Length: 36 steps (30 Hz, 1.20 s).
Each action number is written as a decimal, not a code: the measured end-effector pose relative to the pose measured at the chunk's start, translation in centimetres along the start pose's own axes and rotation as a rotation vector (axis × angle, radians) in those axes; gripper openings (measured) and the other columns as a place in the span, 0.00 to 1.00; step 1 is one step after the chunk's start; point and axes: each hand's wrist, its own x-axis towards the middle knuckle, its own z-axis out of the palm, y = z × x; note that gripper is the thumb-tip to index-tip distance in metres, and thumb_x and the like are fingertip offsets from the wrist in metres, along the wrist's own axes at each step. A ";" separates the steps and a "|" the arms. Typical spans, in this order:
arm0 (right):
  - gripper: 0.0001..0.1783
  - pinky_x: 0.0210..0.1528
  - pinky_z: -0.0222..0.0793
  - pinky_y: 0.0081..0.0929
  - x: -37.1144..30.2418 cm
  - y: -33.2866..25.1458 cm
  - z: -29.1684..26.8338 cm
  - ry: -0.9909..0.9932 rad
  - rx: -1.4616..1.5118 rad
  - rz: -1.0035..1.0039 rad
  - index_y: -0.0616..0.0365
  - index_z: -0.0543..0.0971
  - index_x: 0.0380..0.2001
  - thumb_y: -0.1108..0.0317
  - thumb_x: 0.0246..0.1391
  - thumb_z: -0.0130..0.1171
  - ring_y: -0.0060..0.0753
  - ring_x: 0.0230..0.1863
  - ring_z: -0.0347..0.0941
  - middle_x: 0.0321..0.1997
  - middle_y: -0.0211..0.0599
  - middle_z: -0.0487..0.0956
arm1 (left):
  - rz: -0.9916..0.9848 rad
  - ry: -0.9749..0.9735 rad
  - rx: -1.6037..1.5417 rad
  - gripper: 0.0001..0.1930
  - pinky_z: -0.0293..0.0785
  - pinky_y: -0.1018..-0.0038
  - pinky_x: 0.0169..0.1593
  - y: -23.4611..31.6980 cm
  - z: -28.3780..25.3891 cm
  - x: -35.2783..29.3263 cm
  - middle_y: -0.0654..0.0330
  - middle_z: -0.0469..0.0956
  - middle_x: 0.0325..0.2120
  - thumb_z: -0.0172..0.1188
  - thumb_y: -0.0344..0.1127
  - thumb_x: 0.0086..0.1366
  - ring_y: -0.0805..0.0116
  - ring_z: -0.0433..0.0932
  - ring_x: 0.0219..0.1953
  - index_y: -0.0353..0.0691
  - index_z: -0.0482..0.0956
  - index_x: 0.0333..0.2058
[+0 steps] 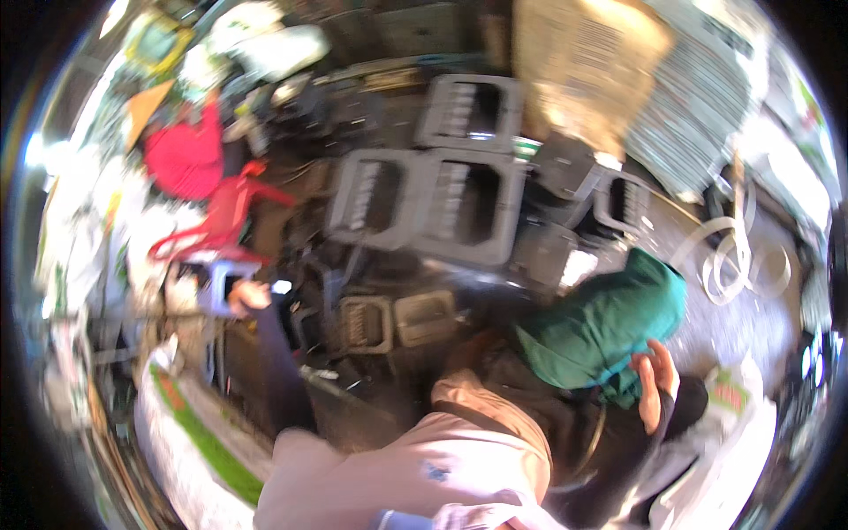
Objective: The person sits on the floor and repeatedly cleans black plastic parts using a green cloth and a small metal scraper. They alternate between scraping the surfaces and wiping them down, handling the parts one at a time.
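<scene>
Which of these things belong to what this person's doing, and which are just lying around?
Probably in use:
dark green cloth bundle, at the right hand;
pale blue boxy piece, by the left hand (blurred).

Probably just lying about:
red plastic chair-like object;
loose white looped strip;
large brown paper or cardboard sheet.

Grey rectangular frames lie untouched; can't tell.

At the centre, three large frames (420, 199) are set together: two side by side, the third beyond the right one. Two small frames (426, 318) are placed on their near side. To the left, a chair (221, 216) is positioned, with the left hand (252, 297) held nearer than it. A cloth bundle (605, 322) is seen near right, the right hand (655, 380) placed at its near right edge. Beyond the bundle, strap loops (740, 265) are spread rightward on the floor (693, 331). Sacks are laid near left (199, 442) and near right (720, 459).
</scene>
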 end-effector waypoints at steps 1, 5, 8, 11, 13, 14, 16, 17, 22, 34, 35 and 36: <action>0.26 0.51 0.71 0.28 0.0 0.1 -0.5 0.061 0.001 0.007 0.64 0.71 0.61 0.60 0.65 0.60 0.27 0.43 0.76 0.41 0.36 0.81 | 0.147 0.038 -0.086 0.18 0.71 0.69 0.36 4.0 0.7 -0.6 0.61 0.74 0.29 0.52 0.48 0.68 0.67 0.73 0.28 0.39 0.73 0.47; 0.23 0.51 0.71 0.27 1.0 2.4 -2.8 0.258 -0.465 -0.236 0.63 0.72 0.60 0.65 0.65 0.60 0.27 0.44 0.76 0.43 0.36 0.80 | 0.578 0.113 -0.484 0.13 0.64 0.77 0.31 21.7 3.4 -10.9 0.64 0.70 0.23 0.51 0.39 0.73 0.74 0.65 0.23 0.33 0.74 0.44; 0.22 0.52 0.70 0.25 1.7 3.9 -4.5 0.252 -0.039 -0.038 0.63 0.73 0.59 0.67 0.64 0.59 0.26 0.46 0.76 0.45 0.38 0.81 | 0.887 -0.150 -0.772 0.19 0.62 0.73 0.28 31.9 3.8 -23.8 0.63 0.63 0.18 0.49 0.46 0.73 0.69 0.64 0.21 0.33 0.70 0.32; 0.21 0.53 0.71 0.26 2.6 5.5 -5.1 0.247 -0.108 -0.013 0.64 0.74 0.57 0.68 0.63 0.59 0.27 0.47 0.76 0.47 0.41 0.81 | 1.227 -0.739 -0.854 0.16 0.70 0.66 0.24 36.3 8.2 -36.0 0.56 0.74 0.19 0.55 0.43 0.66 0.62 0.72 0.17 0.33 0.76 0.29; 0.21 0.52 0.72 0.28 3.2 6.7 -5.2 0.284 -0.183 0.042 0.65 0.75 0.55 0.68 0.61 0.60 0.29 0.47 0.77 0.47 0.43 0.82 | 1.068 -1.035 -0.586 0.07 0.74 0.69 0.33 37.4 12.4 -42.0 0.54 0.79 0.25 0.60 0.27 0.61 0.65 0.77 0.25 0.30 0.81 0.36; 0.21 0.52 0.73 0.30 3.5 7.4 -5.3 0.302 -0.185 0.121 0.65 0.75 0.55 0.67 0.61 0.61 0.31 0.47 0.78 0.46 0.44 0.82 | 0.868 -1.095 -0.468 0.09 0.76 0.72 0.38 37.5 15.5 -45.2 0.55 0.81 0.29 0.63 0.27 0.62 0.70 0.79 0.32 0.32 0.81 0.41; 0.21 0.49 0.75 0.34 3.4 8.6 -5.7 0.409 -0.348 0.174 0.64 0.77 0.53 0.64 0.61 0.61 0.36 0.47 0.80 0.45 0.47 0.83 | 0.518 -1.274 -0.256 0.15 0.77 0.73 0.45 37.6 22.9 -49.3 0.56 0.83 0.36 0.65 0.33 0.65 0.71 0.81 0.39 0.34 0.78 0.48; 0.21 0.49 0.76 0.35 3.3 9.2 -5.9 0.448 -0.416 0.118 0.63 0.77 0.53 0.64 0.60 0.62 0.37 0.47 0.80 0.45 0.47 0.83 | 0.262 -1.381 -0.301 0.18 0.76 0.72 0.48 37.4 26.4 -50.9 0.53 0.83 0.41 0.64 0.37 0.65 0.68 0.80 0.43 0.34 0.77 0.51; 0.21 0.48 0.76 0.35 2.6 10.3 -6.6 0.497 -0.465 0.167 0.63 0.78 0.52 0.63 0.59 0.63 0.39 0.45 0.82 0.46 0.48 0.83 | 0.356 -1.142 0.145 0.28 0.68 0.58 0.61 35.6 40.5 -55.1 0.38 0.73 0.55 0.64 0.45 0.63 0.50 0.74 0.58 0.31 0.72 0.56; 0.18 0.44 0.73 0.50 -5.6 5.5 -0.2 0.202 -0.796 0.468 0.60 0.77 0.37 0.55 0.55 0.64 0.56 0.39 0.78 0.39 0.53 0.79 | 0.602 -1.083 0.498 0.43 0.67 0.59 0.62 37.0 46.3 -60.8 0.46 0.77 0.54 0.68 0.57 0.56 0.47 0.74 0.58 0.31 0.66 0.60; 0.23 0.45 0.74 0.52 -5.9 6.2 0.5 0.178 -0.815 0.509 0.60 0.76 0.41 0.51 0.55 0.63 0.58 0.41 0.79 0.40 0.53 0.80 | 0.503 -1.133 0.536 0.44 0.69 0.59 0.62 37.4 47.3 -61.0 0.46 0.77 0.54 0.69 0.58 0.55 0.47 0.75 0.58 0.31 0.65 0.61; 0.25 0.44 0.74 0.51 -6.2 7.0 1.1 0.150 -0.877 0.422 0.60 0.73 0.46 0.53 0.54 0.63 0.58 0.41 0.79 0.41 0.53 0.80 | 0.407 -1.184 0.577 0.46 0.70 0.59 0.61 37.6 48.0 -61.1 0.46 0.77 0.54 0.69 0.59 0.54 0.48 0.75 0.58 0.31 0.65 0.61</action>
